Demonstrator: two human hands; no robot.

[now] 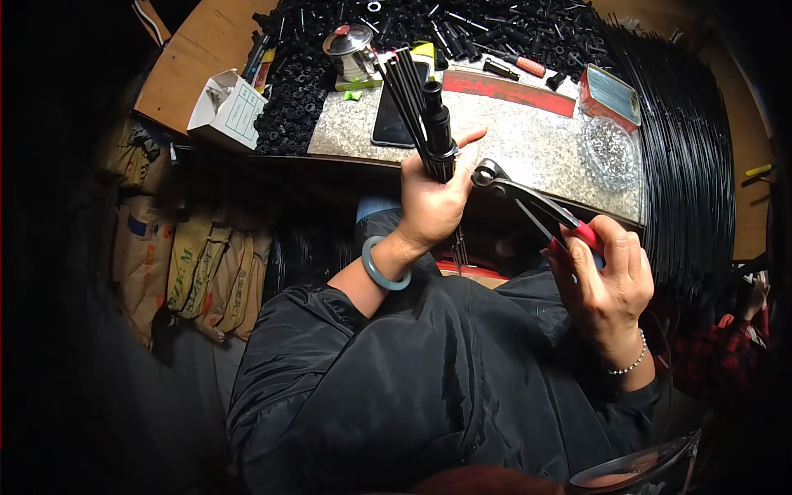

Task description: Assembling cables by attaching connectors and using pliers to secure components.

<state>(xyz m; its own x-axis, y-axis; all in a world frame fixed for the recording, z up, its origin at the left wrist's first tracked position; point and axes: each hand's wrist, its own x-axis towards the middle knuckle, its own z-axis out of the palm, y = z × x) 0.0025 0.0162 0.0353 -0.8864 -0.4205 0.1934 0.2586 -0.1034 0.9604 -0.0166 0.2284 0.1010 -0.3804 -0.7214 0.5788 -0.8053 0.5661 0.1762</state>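
Just past the worktop's near edge, my left hand (436, 208) is closed round a bundle of thin black rods (402, 95) and a stepped black plastic tube (437, 128). The rods fan up and to the left, and a few thin ends come out below the hand. My right hand (609, 289) grips red-handled pliers (540, 202), its fingers wrapped round the handles. The round metal head of the pliers points left, close beside my left thumb. Whether the jaws hold anything is too small to tell.
Black plastic parts (487, 33) heap across the back. Nearer are a phone (391, 124), a lidded metal pot (350, 49), a red strip (507, 92), a red box (609, 97) and a clear dish of small bits (610, 153). Long black rods (689, 148) line the right; sacks (198, 264) stand left.
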